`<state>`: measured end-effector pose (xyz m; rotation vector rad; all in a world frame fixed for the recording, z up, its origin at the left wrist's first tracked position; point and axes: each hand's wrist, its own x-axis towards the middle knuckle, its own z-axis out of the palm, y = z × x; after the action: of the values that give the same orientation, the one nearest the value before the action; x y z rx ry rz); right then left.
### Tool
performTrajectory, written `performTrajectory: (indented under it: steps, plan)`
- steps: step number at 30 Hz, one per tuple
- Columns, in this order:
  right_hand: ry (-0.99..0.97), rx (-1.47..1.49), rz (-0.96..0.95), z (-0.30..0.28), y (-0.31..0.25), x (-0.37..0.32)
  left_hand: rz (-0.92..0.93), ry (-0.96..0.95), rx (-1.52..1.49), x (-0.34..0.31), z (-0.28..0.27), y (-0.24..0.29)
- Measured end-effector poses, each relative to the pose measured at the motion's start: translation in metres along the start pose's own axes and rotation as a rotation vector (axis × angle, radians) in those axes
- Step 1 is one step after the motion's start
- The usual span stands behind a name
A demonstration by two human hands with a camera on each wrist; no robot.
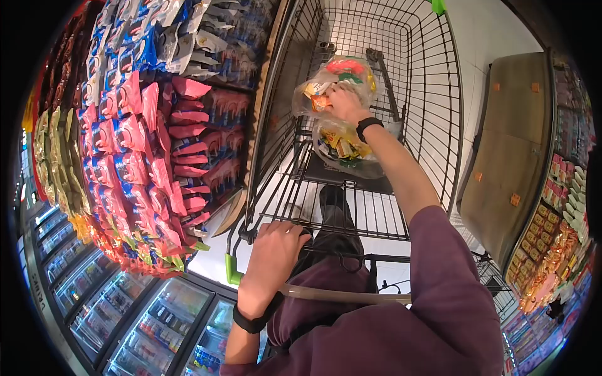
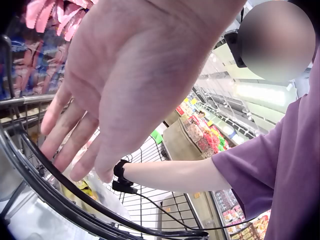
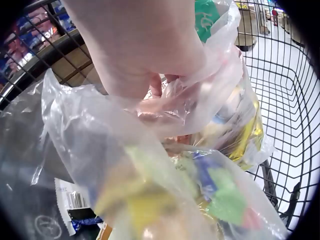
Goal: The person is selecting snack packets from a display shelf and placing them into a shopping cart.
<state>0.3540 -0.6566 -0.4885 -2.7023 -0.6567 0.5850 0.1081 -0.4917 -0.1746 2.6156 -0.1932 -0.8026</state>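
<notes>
In the head view my right hand [image 1: 346, 101] reaches into a shopping cart, over the upper of two clear plastic bags. Its curled fingers and thumb grip film of this plastic bag [image 3: 220, 77], partly covered by it in the right wrist view. An orange packet [image 1: 320, 103] shows beside the fingers. The nearer plastic bag [image 1: 346, 150] holds yellow and other colourful packets. My left hand [image 1: 273, 250] lies over the cart's near edge, left of the middle. In the left wrist view its fingers [image 2: 65, 131] extend loosely over the dark bars [image 2: 37, 155], with nothing in them.
Black wire walls of the cart [image 1: 433, 94] surround the bags. Hanging pink packets [image 1: 132, 138] crowd close on the left, with glass-doored coolers [image 1: 160, 326] below. A brown padded case-like block [image 1: 505, 131] and stocked shelves [image 1: 542, 244] stand on the right.
</notes>
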Motion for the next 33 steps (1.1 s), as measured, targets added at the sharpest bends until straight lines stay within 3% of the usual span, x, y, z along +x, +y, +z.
performTrajectory:
  steps: [2, 5, 11, 12, 15, 16, 20, 24, 27, 31, 33]
  plan:
    - [0.158, -0.170, -0.097, 0.010, -0.003, -0.007, -0.001, 0.004, -0.015, -0.001, 0.000, -0.002]
    - [0.029, -0.232, -0.056, 0.011, -0.007, -0.004, 0.000, 0.001, -0.006, -0.003, 0.001, -0.004]
    - [0.048, -0.231, -0.058, 0.008, -0.011, -0.006, 0.017, 0.065, 0.002, -0.010, 0.002, -0.008]
    - [0.120, -0.205, -0.106, 0.008, -0.010, -0.009, 0.003, 0.059, -0.001, -0.011, 0.002, -0.008]
    - [-0.009, -0.004, -0.017, 0.002, -0.010, -0.013, -0.029, 0.073, -0.011, -0.018, -0.003, -0.009]
    - [0.140, 0.018, -0.085, -0.001, -0.010, -0.017, -0.029, 0.091, -0.016, -0.021, -0.005, -0.009]
    - [0.103, 0.150, 0.007, -0.031, -0.016, -0.029, -0.020, 0.185, -0.077, -0.034, -0.011, -0.013]
    - [0.220, 0.309, -0.067, -0.072, -0.027, -0.061, 0.009, 0.264, -0.136, -0.051, -0.015, -0.016]
    - [0.248, 0.660, -0.017, -0.101, -0.042, -0.091, 0.022, 0.301, -0.226, -0.064, -0.019, -0.021]
    - [-0.172, 1.348, 0.174, -0.165, -0.082, -0.142, 0.076, 0.332, -0.347, -0.077, -0.017, -0.034]
    - [-0.160, 1.157, 0.216, -0.166, -0.081, -0.150, 0.087, 0.324, -0.370, -0.081, -0.018, -0.036]
